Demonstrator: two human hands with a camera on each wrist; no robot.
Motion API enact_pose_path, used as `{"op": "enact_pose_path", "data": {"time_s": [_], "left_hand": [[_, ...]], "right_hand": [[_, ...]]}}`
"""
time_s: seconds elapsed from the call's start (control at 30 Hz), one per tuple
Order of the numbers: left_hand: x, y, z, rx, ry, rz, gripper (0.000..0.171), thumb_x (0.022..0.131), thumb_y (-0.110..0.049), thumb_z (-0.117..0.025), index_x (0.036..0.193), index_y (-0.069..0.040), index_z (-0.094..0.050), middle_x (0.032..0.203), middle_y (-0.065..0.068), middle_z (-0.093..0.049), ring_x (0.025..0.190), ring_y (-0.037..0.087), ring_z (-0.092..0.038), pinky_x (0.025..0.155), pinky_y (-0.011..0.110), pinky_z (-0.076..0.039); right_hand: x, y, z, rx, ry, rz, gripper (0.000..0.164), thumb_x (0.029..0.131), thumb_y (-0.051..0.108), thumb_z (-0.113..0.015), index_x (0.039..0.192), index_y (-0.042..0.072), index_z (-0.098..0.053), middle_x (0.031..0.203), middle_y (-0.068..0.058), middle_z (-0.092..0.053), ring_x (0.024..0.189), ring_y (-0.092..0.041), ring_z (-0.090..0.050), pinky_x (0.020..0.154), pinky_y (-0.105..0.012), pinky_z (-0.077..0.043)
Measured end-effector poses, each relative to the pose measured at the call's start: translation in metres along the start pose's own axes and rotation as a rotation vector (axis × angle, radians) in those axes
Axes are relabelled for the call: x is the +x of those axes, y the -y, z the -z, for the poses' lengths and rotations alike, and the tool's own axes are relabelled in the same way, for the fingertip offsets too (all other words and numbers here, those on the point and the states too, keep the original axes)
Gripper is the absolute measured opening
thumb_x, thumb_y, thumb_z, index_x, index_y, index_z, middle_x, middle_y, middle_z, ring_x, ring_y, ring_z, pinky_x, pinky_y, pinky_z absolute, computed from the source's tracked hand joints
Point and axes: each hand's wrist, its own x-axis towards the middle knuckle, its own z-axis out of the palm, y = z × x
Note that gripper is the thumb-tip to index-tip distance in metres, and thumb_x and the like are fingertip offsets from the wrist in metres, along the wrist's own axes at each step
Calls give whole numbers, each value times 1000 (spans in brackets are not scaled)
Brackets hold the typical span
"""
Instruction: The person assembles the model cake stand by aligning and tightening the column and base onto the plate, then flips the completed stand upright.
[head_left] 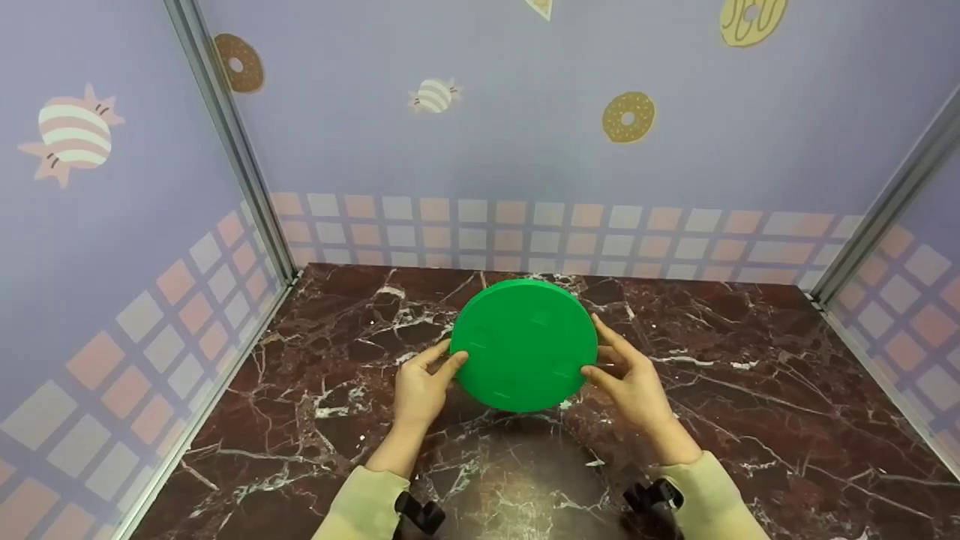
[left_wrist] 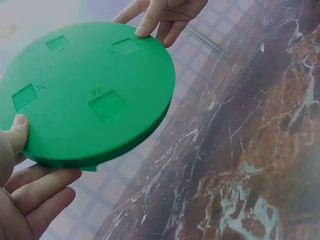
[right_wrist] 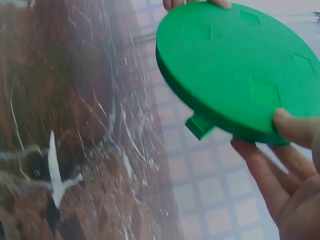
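A round green disc (head_left: 525, 345) is held up over the table, its flat face tilted toward the head camera. Shallow square recesses with small numbers beside them mark that face in the left wrist view. My left hand (head_left: 421, 386) pinches the disc's left edge, thumb on the face and fingers behind. On the opposite edge my right hand (head_left: 632, 382) grips the same way, its fingers (right_wrist: 270, 175) under the rim. A short green block-like piece (right_wrist: 200, 126) sticks out below the disc in the right wrist view; most of the underside is hidden.
The dark red marbled table (head_left: 750, 420) spreads beneath both hands. Lilac panels with candy and donut prints stand behind it and at both sides, and a metal corner post (head_left: 240, 157) rises at the left. Black straps (head_left: 420, 514) sit at both wrists.
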Motion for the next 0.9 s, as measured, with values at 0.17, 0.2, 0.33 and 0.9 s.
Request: {"op": "enact_pose_path", "data": {"time_s": [0.17, 0.2, 0.33, 0.9], "left_hand": [[0, -2, 0, -17, 31, 27, 46, 94, -25, -77, 128, 5, -70, 109, 26, -76, 88, 32, -79, 74, 40, -65], [0, -2, 0, -11, 34, 33, 46, 94, -25, -77, 128, 5, -70, 110, 26, -76, 90, 32, -79, 74, 37, -65], [0, -6, 0, -30, 62, 69, 49, 94, -24, -77, 132, 5, -67, 104, 27, -77, 87, 29, -79, 73, 37, -65], [-3, -5, -4, -320, 313, 246, 69, 93, -10, -76, 154, -1, -46, 100, 11, -79, 66, 11, -75, 62, 35, -65]], "right_hand": [[2, -2, 10, 95, 68, -11, 80, 93, -3, -72, 162, 11, -35, 124, -35, -67, 84, -13, -79, 70, -33, -65], [2, -2, 12, 112, 82, -22, 80, 93, -2, -72, 162, 11, -33, 125, -36, -66, 84, -14, -79, 69, -35, -66], [4, 0, 17, 178, 114, -97, 80, 95, 3, -72, 163, 13, -32, 122, -28, -70, 79, -20, -79, 68, -45, -65], [6, -5, 38, 368, 228, -345, 75, 101, 6, -64, 161, -7, -20, 98, 4, -77, 69, -6, -71, 67, -25, -63]]}}
